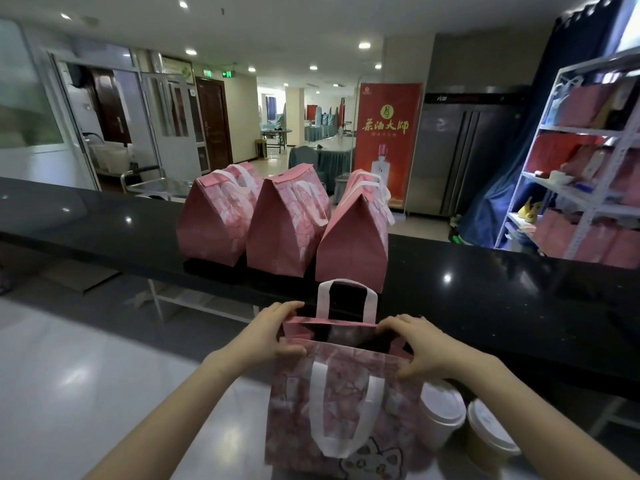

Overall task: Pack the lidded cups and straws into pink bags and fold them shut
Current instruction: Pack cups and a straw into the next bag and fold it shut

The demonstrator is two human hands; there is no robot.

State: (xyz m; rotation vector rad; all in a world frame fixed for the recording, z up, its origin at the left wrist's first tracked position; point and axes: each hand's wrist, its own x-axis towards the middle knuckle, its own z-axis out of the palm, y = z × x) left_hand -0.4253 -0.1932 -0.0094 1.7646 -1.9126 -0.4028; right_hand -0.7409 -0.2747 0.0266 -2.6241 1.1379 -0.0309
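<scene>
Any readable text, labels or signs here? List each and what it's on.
"茶酒大師": yellow, on the red banner; first character uncertain.
Small line below it: too small to read.
Green exit signs over the doors: blurred.
Fridge logo: unreadable.
Nearest pink bag, lidded cups: no text visible.

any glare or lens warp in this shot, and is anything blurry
Head view: ceiling lights glare as bright spots on the black counter; the wide-angle lens bows the counter's edge and leans the shelf at right inward; the lidded cups in the bottom corner and the far room look soft; the pink bag being held is evenly lit, without hard shadows.
</scene>
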